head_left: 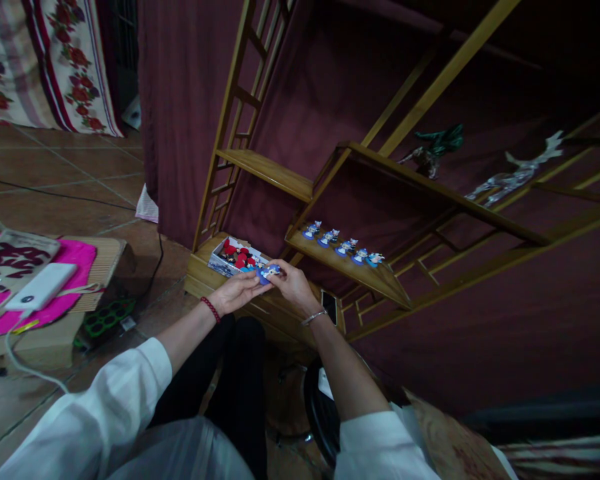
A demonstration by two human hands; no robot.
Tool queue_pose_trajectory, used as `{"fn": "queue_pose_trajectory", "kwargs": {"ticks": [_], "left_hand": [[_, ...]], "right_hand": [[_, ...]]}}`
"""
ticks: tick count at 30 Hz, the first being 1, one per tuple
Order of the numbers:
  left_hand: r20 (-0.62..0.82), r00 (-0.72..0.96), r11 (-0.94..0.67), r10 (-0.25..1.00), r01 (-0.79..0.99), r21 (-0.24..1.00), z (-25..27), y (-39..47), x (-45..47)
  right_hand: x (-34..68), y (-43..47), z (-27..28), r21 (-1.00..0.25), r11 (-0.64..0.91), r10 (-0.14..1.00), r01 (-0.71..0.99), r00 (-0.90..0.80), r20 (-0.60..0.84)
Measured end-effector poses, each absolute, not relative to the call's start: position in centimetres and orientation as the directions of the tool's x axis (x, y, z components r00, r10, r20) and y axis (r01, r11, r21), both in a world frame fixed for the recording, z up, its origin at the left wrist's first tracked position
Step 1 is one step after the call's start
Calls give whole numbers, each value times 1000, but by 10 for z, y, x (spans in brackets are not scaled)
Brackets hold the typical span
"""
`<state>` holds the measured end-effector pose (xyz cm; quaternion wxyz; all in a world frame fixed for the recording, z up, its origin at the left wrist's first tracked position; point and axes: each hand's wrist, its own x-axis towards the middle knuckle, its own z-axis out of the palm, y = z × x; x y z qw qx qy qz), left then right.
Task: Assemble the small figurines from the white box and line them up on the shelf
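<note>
Purple figurine (268,272) sits pinched between left hand (239,292) and right hand (294,288) fingers. Shelved figurines (347,247) lie nearer the right

white sleeves (130,377) and black trousers (240,393) go with a red left bracelet (211,309) and silvery right bangle (314,318).

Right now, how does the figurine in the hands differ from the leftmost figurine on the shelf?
The held figurine is between the left hand and right hand; the leftmost shelf figurine stands on the shelf, untouched. Fingers partly cover the held figurine, while none cover the leftmost shelf figurine. The held figurine is apart from the row; the leftmost shelf figurine begins it. Both have purple-blue bases.
</note>
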<state>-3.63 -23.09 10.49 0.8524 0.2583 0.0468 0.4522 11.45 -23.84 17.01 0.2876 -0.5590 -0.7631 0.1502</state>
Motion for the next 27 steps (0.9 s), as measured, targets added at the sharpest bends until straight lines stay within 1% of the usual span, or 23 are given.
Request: {"fn": "queue_pose_trajectory", "kwargs": {"ticks": [8,18,22,27], "left_hand": [[184,596,438,782,-735,518,107,-235,-38],[198,591,442,782,-750,492,111,-238,-36],[183,597,461,781,-749,475,112,-241,-35],[154,589,469,794,-753,461,112,-244,-32]], "right_hand": [[114,-240,175,-459,396,912,796,-284,295],[109,-250,194,-324,475,869,818,-378,320],[108,-253,197,-314,499,857,808,-406,316],[111,-254,194,-335,491,862,804,-394,319]]}}
